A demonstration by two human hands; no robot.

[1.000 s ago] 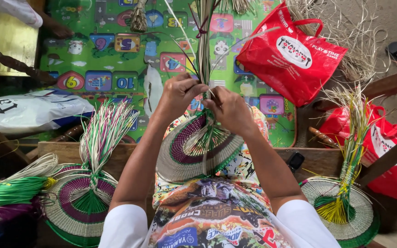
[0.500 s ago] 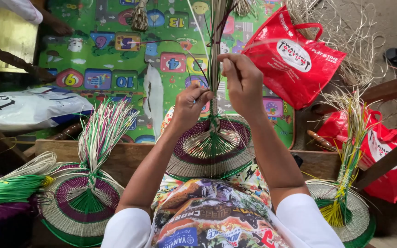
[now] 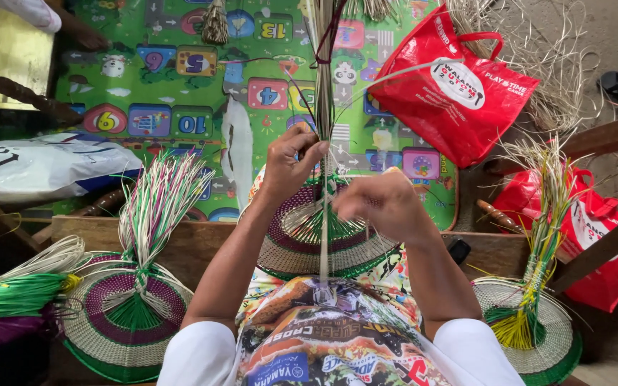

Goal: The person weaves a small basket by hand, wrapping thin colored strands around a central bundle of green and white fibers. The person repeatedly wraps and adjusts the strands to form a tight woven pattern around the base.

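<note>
From the head view, the left hand (image 3: 291, 161) is raised, fingers pinched shut on the upright bundle of straw strands (image 3: 323, 86). The right hand (image 3: 380, 204), blurred, curls closed around strands just above the round woven fan (image 3: 309, 243) lying on the person's lap.

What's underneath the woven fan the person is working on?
Under the woven fan show the person's patterned lap cloth and a wooden plank. Beyond lies the green play mat. The fan hides whatever is directly beneath its middle.
</note>
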